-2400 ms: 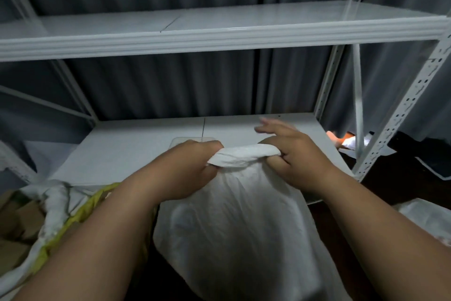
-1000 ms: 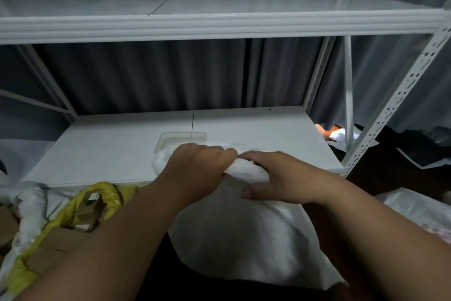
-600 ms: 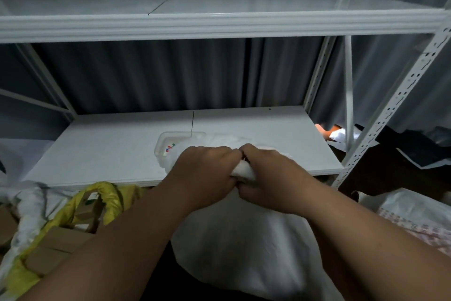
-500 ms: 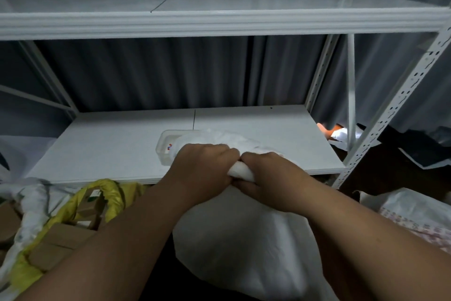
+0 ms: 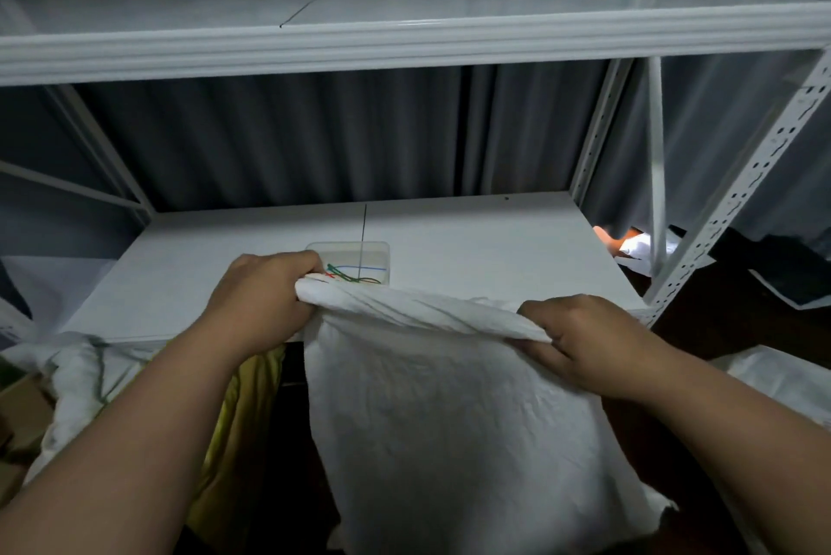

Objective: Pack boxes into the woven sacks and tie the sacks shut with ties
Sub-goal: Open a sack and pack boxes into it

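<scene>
- White woven sack: hangs in front of the lower shelf, its twisted, rolled top edge stretched level between my two hands; the body drops straight down below my grip.
- My left hand: fingers curled tight round the left end of the sack's rolled top, just in front of the clear tray.
- My right hand: fingers curled under and clamped on the right end of the same rolled edge, well apart from the left hand.
- Ties: thin green, red and blue strands lying in the clear tray on the lower shelf, just behind the sack's top.
- Yellow sack: down left, behind my left forearm, beside the white one.
- Another white sack: far left, with cardboard boxes at its edge.
- Upper shelf: overhead, on white slotted uprights.
- Grey curtain: behind the rack.
</scene>
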